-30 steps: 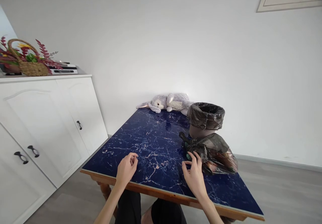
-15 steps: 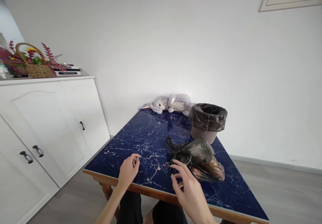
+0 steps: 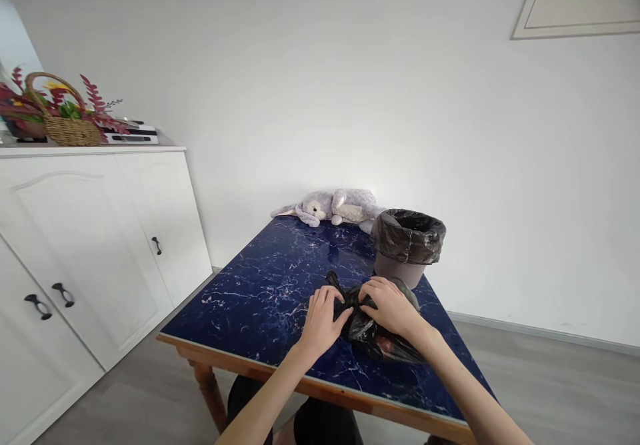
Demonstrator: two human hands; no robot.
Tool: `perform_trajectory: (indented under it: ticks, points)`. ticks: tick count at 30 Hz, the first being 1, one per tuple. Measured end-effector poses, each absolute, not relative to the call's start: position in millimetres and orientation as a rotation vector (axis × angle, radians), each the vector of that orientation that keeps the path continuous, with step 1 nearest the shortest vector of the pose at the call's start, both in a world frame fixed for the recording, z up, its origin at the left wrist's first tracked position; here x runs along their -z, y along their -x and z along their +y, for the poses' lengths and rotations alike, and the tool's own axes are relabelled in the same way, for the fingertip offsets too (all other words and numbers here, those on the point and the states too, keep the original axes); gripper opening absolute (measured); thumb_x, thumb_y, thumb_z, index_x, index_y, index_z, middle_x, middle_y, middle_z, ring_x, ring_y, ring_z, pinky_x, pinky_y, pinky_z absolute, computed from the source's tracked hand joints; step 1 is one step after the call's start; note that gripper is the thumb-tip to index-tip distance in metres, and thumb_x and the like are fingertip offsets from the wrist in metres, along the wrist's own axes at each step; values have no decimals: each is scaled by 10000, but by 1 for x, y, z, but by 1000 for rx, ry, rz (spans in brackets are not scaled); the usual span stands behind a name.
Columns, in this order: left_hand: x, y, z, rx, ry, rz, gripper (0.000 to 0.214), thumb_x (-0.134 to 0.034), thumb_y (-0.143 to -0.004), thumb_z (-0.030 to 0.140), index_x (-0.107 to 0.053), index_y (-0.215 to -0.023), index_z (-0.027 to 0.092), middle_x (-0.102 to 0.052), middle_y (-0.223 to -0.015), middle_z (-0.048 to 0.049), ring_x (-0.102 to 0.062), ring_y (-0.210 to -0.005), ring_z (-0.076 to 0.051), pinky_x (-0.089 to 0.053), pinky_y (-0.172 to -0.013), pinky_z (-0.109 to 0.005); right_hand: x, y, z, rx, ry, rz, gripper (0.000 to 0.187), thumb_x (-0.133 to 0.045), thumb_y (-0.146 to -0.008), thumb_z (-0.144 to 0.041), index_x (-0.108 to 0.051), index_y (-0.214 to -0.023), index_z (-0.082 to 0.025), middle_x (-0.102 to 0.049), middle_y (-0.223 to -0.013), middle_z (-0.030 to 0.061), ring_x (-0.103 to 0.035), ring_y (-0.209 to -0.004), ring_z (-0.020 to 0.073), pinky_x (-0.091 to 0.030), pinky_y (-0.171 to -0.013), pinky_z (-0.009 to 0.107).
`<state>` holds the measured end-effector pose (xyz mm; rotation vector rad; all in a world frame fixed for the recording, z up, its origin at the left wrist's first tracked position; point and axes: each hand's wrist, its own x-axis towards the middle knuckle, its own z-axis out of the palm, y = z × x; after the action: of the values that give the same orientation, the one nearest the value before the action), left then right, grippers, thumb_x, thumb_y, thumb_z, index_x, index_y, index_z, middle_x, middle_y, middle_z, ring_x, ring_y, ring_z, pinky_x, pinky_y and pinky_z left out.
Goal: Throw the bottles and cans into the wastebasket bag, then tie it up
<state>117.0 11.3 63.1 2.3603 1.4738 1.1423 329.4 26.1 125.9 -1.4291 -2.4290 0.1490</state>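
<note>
A thin black plastic bag, knotted at its neck and with something reddish-brown showing through, lies on the blue marbled table. On the left of the knot, my left hand has its fingers and thumb closed on the bag's gathered plastic. My right hand grips the bag just right of the knot, fingertips curled into the plastic. The two hands are close together, and my right hand and forearm cover much of the bag's filled part.
Just behind the bag stands a trash bin with a black liner folded over its rim. A plush rabbit lies at the table's far edge by the wall. A white cabinet to the left carries a flower basket.
Both hands have moved in to the bag's knot and closed on it; before, they were apart from it, the left over the table's near left part. The view has shifted slightly.
</note>
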Motion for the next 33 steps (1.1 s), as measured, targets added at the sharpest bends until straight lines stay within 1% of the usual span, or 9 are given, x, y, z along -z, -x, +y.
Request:
perform_trajectory:
  ticks: [4, 8, 10, 15, 18, 23, 30, 32, 33]
  points:
    - [-63, -112, 9, -1083, -2409, 1511, 96, -670, -996, 292, -601, -981, 226, -666, -1113, -52, -625, -1071, -275, -470, -938, -435, -131, -333, 22, -132, 1450, -2432, 26, -683, -930, -181, -695, -924, -203, -734, -1097, 81, -612, -1215, 284, -438, -1024, 382]
    - [-66, -114, 8, -1045, -2348, 1605, 156, -652, -997, 332, -601, -1081, 211, -681, -1048, -57, -659, -1003, -264, -472, -899, -415, -141, -333, 24, -85, 1487, -2457, 150, -653, -974, -204, -697, -1117, -211, -731, -1168, 84, -608, -1219, 278, -428, -1011, 374]
    - [-69, -119, 11, -955, -2355, 1629, 160, -667, -975, 335, -611, -1056, 209, -693, -1009, -51, -676, -969, -262, -468, -870, -405, -144, -331, 28, -66, 1528, -2489, 213, -659, -973, -199, -702, -1181, -211, -727, -1209, 97, -601, -1229, 298, -424, -1014, 395]
    - [-73, -126, 18, -810, -2397, 1594, 49, -665, -938, 241, -620, -928, 224, -729, -887, -17, -704, -895, -242, -454, -845, -380, -145, -329, 39, -114, 1553, -2570, 94, -804, -856, -182, -751, -932, -192, -735, -1132, 108, -630, -1163, 332, -437, -974, 405]
    - [-75, -122, 15, -785, -2388, 1619, 39, -622, -947, 199, -604, -924, 224, -737, -875, -26, -710, -900, -248, -448, -848, -375, -148, -333, 40, -171, 1528, -2573, 84, -809, -873, -252, -737, -876, -207, -733, -1092, 83, -655, -1118, 302, -454, -920, 362]
    - [-75, -114, 11, -802, -2272, 1754, 52, -535, -995, 195, -561, -966, 229, -741, -880, -38, -727, -894, -250, -445, -848, -361, -153, -338, 39, -261, 1486, -2509, 115, -750, -937, -344, -716, -907, -238, -731, -1114, 39, -684, -1084, 236, -465, -904, 303]
    - [-57, -88, 22, -785, -1960, 1966, 73, -493, -1034, 239, -497, -961, 231, -696, -767, -32, -716, -696, -227, -434, -661, -304, -160, -353, 31, -85, 1595, -2280, 84, -593, -996, -263, -652, -949, -226, -738, -1091, 55, -690, -1078, 257, -448, -889, 348]
    - [-54, -81, 23, -798, -1944, 1963, 5, -500, -1010, 215, -503, -1007, 218, -691, -805, -50, -725, -731, -236, -466, -682, -315, -161, -361, 26, -17, 1655, -2196, 100, -551, -1000, -250, -632, -946, -228, -743, -1076, 56, -692, -1049, 260, -443, -873, 356]
    - [-54, -79, 23, -824, -1960, 1944, 70, -515, -989, 201, -507, -1058, 208, -701, -878, -73, -738, -804, -246, -491, -720, -327, -162, -364, 24, -6, 1668, -2166, 105, -535, -1000, -250, -625, -949, -230, -745, -1072, 57, -691, -1036, 261, -443, -859, 356]
